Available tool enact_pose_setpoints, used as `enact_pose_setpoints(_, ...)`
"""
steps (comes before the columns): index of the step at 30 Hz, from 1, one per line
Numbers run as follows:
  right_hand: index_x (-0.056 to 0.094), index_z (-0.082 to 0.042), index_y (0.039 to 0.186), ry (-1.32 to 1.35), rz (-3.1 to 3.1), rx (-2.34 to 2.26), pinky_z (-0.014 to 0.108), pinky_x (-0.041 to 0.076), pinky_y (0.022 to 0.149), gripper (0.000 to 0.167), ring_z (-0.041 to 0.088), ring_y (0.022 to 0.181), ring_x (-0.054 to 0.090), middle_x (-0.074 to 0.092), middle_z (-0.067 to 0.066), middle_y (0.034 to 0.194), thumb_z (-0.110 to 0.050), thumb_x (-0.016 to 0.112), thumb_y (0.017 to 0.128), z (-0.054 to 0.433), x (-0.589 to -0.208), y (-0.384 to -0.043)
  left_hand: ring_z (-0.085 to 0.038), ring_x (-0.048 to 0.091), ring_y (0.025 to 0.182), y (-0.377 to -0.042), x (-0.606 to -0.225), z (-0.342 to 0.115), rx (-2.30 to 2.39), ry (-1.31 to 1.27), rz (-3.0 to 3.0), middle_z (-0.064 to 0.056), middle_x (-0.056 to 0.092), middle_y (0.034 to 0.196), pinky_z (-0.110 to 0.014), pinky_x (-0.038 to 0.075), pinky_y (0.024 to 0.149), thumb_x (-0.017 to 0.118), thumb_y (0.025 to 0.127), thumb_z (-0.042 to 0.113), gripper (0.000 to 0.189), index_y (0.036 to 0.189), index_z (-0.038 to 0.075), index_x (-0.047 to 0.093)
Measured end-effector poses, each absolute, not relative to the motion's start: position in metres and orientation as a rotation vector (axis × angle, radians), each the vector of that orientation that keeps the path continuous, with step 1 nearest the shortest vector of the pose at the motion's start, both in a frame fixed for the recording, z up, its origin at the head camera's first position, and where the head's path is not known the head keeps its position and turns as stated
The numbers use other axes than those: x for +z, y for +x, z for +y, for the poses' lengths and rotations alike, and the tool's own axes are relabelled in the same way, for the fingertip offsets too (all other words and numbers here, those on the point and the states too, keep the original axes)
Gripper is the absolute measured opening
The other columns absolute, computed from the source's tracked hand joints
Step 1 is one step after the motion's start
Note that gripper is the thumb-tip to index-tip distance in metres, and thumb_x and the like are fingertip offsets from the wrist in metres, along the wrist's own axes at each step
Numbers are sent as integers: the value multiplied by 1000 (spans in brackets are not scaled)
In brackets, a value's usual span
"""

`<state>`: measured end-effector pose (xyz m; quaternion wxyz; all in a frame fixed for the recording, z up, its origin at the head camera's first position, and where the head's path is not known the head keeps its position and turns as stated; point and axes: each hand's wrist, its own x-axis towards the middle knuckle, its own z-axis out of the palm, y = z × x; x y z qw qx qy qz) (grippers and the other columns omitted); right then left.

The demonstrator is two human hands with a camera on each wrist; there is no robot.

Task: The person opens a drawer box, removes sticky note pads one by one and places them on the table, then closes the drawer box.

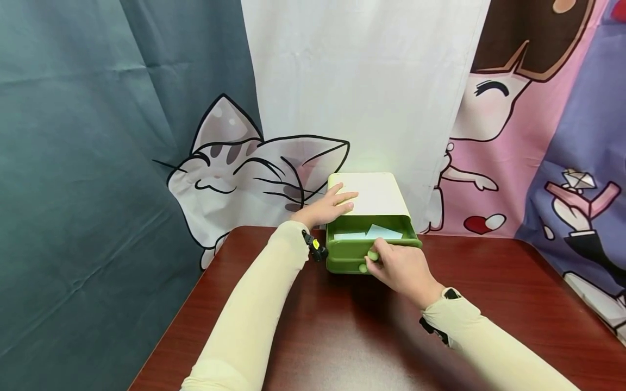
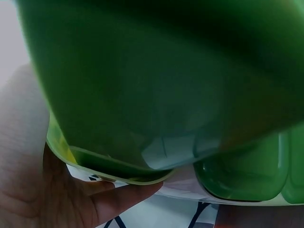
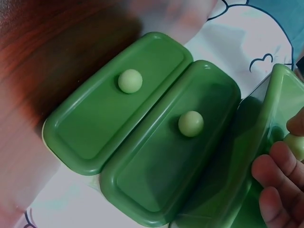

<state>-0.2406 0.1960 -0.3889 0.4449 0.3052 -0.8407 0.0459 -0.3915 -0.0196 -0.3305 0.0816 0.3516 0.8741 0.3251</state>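
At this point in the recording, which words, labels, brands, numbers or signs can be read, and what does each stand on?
None can be read in any view.
Drawer unit and its round knobs: no lettering shows.
Pale slips in the open drawer: too small to tell.
Backdrop: drawings, no readable text.
Yellow mark at the left wrist: too small to make out.

- Table: reddish-brown wood grain, shiny, spreading below and beyond the right hand.
- Drawer box: green, pale-topped, standing on it beside the left hand.
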Motion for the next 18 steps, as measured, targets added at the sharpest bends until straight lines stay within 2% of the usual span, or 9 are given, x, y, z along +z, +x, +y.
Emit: enact_pose_setpoints(18, 49, -12, 80, 772, -2027, 91, 26, 32, 36, 26, 5, 40, 43, 45, -13, 53, -23, 73, 78, 194, -392, -227, -30, -1, 155, -393, -331, -24, 1029, 1035, 2518, -3, -12, 170, -55, 18, 120, 44, 107, 46, 56, 159, 29, 35)
